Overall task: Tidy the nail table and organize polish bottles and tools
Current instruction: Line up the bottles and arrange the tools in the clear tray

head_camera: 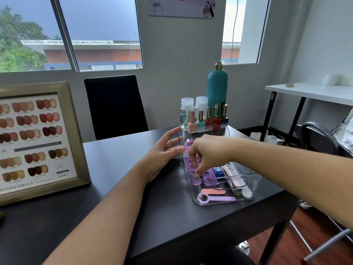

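Note:
A clear plastic tray [257, 177] sits on the black table [118, 188] at the right. It holds purple toe separators [207, 175], a pink brush [188, 145], a pink nail file [213, 191], a purple tool [217, 198], a white file [246, 190] and a blue item [217, 172]. My right hand [208, 153] reaches into the tray, fingertips pinching a purple toe separator. My left hand [164, 152] rests open against the tray's left wall. Several polish bottles [208, 119] stand in a row behind the tray.
Two clear pump bottles [187, 109] and a tall teal bottle [217, 88] stand at the table's far edge. A framed nail colour chart [34, 138] leans at the left. A black chair [114, 106] is across the table. A white side table [309, 92] stands right.

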`<state>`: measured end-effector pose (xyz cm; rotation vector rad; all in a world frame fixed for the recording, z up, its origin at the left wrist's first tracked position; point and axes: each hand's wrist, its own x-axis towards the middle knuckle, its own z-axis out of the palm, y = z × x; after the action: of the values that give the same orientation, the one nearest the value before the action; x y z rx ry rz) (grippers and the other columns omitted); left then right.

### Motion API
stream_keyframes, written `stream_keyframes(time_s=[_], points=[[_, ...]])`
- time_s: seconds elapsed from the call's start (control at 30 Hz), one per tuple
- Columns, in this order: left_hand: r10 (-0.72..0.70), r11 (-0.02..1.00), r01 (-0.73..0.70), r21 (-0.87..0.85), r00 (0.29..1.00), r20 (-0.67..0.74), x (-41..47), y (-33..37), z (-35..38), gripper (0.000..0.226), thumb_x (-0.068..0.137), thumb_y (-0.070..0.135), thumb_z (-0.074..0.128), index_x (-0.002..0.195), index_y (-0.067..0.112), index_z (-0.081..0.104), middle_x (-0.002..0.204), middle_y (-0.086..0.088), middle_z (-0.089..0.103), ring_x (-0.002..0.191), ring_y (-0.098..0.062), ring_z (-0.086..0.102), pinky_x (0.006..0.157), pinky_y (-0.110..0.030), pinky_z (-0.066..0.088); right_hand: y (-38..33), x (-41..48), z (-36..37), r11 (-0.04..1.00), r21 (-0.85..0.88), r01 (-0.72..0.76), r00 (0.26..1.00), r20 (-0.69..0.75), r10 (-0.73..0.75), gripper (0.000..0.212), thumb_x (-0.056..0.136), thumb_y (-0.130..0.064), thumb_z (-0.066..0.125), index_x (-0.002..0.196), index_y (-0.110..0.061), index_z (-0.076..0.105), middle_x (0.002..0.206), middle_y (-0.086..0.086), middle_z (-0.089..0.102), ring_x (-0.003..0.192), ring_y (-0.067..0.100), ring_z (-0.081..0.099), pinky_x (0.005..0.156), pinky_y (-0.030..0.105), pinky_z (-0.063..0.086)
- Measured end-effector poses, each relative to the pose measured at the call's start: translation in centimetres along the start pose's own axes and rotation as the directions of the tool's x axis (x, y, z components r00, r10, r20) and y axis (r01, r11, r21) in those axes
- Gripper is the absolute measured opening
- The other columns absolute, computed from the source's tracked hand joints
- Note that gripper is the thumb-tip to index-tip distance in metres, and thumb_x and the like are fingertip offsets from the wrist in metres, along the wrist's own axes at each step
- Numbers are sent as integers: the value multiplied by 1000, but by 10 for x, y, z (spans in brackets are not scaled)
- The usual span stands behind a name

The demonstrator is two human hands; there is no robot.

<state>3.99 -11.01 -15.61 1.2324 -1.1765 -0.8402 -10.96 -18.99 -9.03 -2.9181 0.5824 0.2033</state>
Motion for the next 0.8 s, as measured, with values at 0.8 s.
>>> stream_keyframes(time_s=[0.8], points=[[-18,1000,18,2,1000,-18,-3,4,3,59,86,11,61,134,37,40,139,-6,47,126,-18,49,94,-24,46,14,-11,-5,999,-27,-28,999,45,29,12,79,-28,74,83,-19,67,65,-13,55,61,3,51,55,19,37]])
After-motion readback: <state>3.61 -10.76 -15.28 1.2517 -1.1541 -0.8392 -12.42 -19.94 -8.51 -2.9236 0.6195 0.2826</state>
